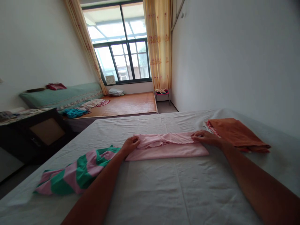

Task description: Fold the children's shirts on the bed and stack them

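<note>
A pale pink cloth (168, 150) lies on a white sheet (150, 190), folded into a wide band, its far part doubled over in a rumpled, uneven flap. Open sheet stretches from the band's near edge toward the person, and more lies beyond its far edge. A green-and-pink striped garment (70, 175) sits close by on the left, a folded rust-brown cloth (236, 132) on the right. The pink cloth spans between the hands: left hand (131, 145) and right hand (205, 137) each pinch a far corner, fingertips together on the fabric.
</note>
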A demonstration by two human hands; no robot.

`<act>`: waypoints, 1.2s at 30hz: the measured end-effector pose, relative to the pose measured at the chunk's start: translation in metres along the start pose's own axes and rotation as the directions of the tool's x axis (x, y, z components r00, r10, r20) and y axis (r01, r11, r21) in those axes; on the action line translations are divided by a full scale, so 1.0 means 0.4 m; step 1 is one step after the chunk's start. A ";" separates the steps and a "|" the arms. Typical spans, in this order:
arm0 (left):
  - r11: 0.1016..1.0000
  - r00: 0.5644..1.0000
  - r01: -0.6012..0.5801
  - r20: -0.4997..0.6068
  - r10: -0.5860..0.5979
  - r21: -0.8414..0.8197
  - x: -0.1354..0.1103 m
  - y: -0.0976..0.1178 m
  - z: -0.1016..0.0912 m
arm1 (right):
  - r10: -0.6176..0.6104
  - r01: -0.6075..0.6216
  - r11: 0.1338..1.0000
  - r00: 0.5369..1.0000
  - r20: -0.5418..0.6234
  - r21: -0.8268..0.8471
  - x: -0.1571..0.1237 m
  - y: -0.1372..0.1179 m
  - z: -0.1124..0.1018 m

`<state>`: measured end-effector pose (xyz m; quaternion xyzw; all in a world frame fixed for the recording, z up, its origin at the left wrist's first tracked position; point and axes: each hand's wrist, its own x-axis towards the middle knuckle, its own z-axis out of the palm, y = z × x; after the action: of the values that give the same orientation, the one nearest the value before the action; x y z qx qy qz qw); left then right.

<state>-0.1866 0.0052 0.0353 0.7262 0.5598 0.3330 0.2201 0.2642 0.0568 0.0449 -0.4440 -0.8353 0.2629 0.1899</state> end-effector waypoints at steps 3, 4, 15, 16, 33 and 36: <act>0.997 0.998 0.029 -0.060 -0.025 0.071 0.003 -0.003 0.006 | -0.052 0.019 0.980 0.985 -0.167 -0.196 0.028 -0.037 0.033; 0.995 0.997 0.047 -0.066 -0.042 0.086 0.004 -0.004 0.008 | -0.091 0.042 0.969 0.977 -0.193 -0.242 0.036 -0.056 0.049; 0.823 0.957 -0.179 -0.098 0.273 0.540 -0.015 0.070 0.043 | -0.319 0.235 0.904 0.928 -0.195 -0.358 0.091 -0.258 0.194; 0.815 0.958 -0.237 -0.013 0.287 0.528 -0.017 0.074 0.061 | -0.353 0.278 0.901 0.916 -0.190 -0.333 0.107 -0.275 0.213; 0.714 0.988 0.071 0.052 -0.148 0.697 -0.042 0.041 0.122 | 0.173 -0.197 0.839 0.980 -0.094 -0.508 0.082 -0.104 0.239; 0.716 0.983 0.081 0.064 -0.173 0.693 -0.043 0.039 0.125 | 0.259 -0.319 0.787 0.948 -0.185 -0.528 0.051 -0.045 0.216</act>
<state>-0.1425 -0.0129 0.0079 0.7349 0.6770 0.0403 -0.0080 0.1944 0.0421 -0.0107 -0.6152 -0.7864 0.0139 0.0541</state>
